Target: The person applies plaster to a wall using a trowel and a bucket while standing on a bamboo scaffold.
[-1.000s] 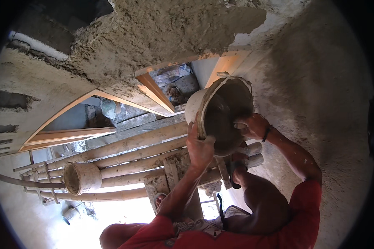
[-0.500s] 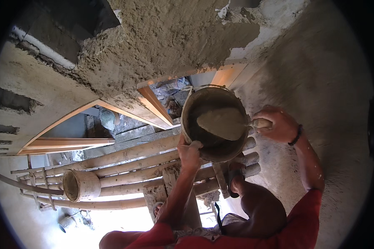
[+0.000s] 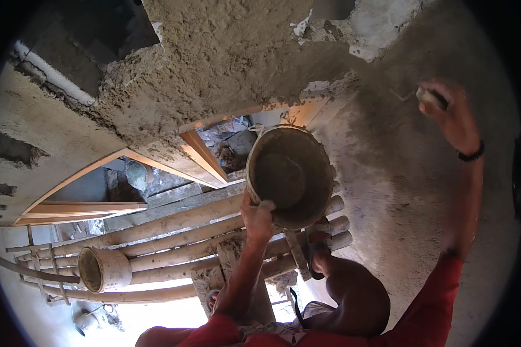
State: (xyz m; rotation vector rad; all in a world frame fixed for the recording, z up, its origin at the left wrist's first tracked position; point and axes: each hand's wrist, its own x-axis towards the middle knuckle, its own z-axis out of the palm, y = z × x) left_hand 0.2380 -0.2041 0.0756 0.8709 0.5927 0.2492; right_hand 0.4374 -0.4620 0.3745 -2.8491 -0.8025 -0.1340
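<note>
While the left hand [image 3: 257,220] pinches the near left rim of the round bucket [image 3: 292,176], thumb over the lip and fingers against the outside, plenty hangs on that one grip: should it tire or the gritty edge slip, the bucket could tip and spill its grey-brown mortar [image 3: 279,180]. Out to the right, well apart, the right hand [image 3: 458,118] is curled round the stubby handle of a trowel [image 3: 427,98], close to the sandy, streaked side wall [image 3: 382,220]; the blade blurs, so I can't tell whether it touches, but a loose load could drop off it. Below, one foot [image 3: 321,261] is near the right ends of the round poles [image 3: 173,231], and with an arm stretched that far, leaning could cost balance, while those gaps could trap a toe. Rough, flat planks [image 3: 230,254] lie across them. Towards the poles' left ends, there's a second bucket [image 3: 116,269], pale and crusted. Beyond, smooth orange-brown window frames [image 3: 92,205] sit under a lumpy, ragged-edged front wall [image 3: 226,63].
</note>
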